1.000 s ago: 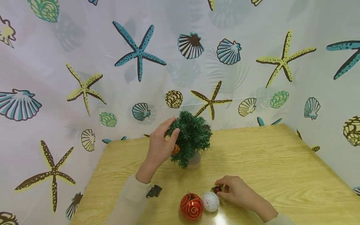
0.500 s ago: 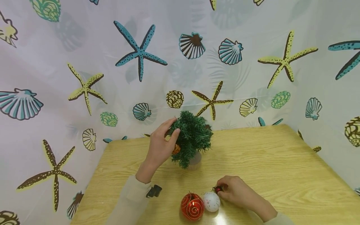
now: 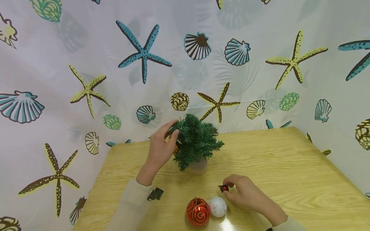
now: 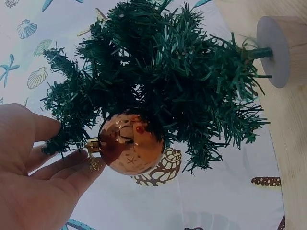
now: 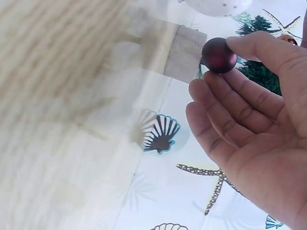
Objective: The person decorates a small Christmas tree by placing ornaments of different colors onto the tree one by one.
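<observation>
A small green artificial Christmas tree [image 3: 192,138] stands on a round base [image 3: 198,165] near the back of the table. My left hand [image 3: 160,146] pinches a branch tip on its left side, thumb in front. Beside those fingers hangs a shiny copper-orange bauble [image 4: 132,143] with a gold cap, partly covered by the thumb in the head view. Between the thumb and fingertips of my right hand [image 3: 245,194] is a small dark red bauble [image 5: 219,55], its cap pointing left in the head view. A large red bauble [image 3: 198,211] with gold swirls sits beside a white speckled bauble [image 3: 218,207] at the front.
The wood-grain table [image 3: 274,160] is enclosed by white cloth [image 3: 173,80] printed with starfish and shells. This cloth rises behind the tree and along both sides. A black strap [image 3: 155,194] shows at my left sleeve.
My left hand has shifted slightly left with the branch, and the tree's branches have swung. My right hand has drawn the small dark red bauble away from the white one, toward the tree.
</observation>
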Available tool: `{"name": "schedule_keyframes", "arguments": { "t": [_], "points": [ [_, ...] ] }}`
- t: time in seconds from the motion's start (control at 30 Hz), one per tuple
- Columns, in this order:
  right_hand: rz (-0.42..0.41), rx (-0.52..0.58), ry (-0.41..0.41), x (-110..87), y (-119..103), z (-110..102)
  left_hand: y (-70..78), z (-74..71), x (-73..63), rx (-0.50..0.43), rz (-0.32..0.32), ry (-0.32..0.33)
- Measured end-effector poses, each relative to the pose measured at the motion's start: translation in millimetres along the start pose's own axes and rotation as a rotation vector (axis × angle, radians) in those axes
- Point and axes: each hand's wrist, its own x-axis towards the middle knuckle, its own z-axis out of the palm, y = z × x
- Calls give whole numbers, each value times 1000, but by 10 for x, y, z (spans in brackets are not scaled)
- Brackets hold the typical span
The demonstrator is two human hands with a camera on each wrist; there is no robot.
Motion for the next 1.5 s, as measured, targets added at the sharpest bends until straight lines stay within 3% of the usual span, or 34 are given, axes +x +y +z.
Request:
{"name": "schedule_keyframes", "arguments": {
  "t": [0.27, 0.53, 0.83, 1.1, 1.3, 1.5],
  "points": [
    [-93, -8, 69, -1, -124, -77, -43, -14, 39, 22, 7, 35],
    [-217, -37, 189, 7, -232, -109, -97, -5, 60, 17, -5, 70],
    [-302, -37, 295, 67, -322, -156, -148, 10, 60, 20, -27, 82],
    [-371, -32, 339, 139, -425, -216, -159, 19, 66, 29, -34, 89],
    [-404, -25, 369, 179, -519, -272, -159, -6, 23, 17, -41, 85],
    [-456, -16, 394, 246, -612, -338, -131, -64, -110, -5, -57, 116]
  ]
}}
